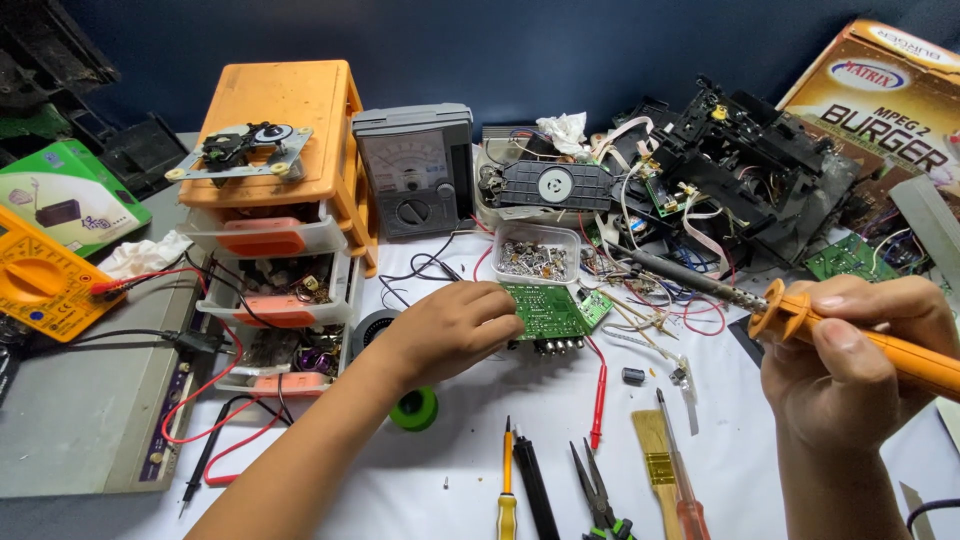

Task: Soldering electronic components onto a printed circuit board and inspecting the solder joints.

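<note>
Pliers (598, 500), screwdrivers (507, 480) n a brush (655, 455) are lying near edge; right hand (850, 365) is gripping an orange soldering iron (800, 318) w/ fingers clamped on its handle; left hand (450, 330) is pinching a green circuit board (545, 312) mid-table, just near of a clear parts tub (537, 252).

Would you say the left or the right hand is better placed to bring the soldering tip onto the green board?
Probably the right hand: it already grips the orange soldering iron, tip toward the green circuit board, which the left hand holds.

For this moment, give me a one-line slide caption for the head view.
Left hand steadies a green circuit board while right hand holds an orange soldering iron above it.
</note>
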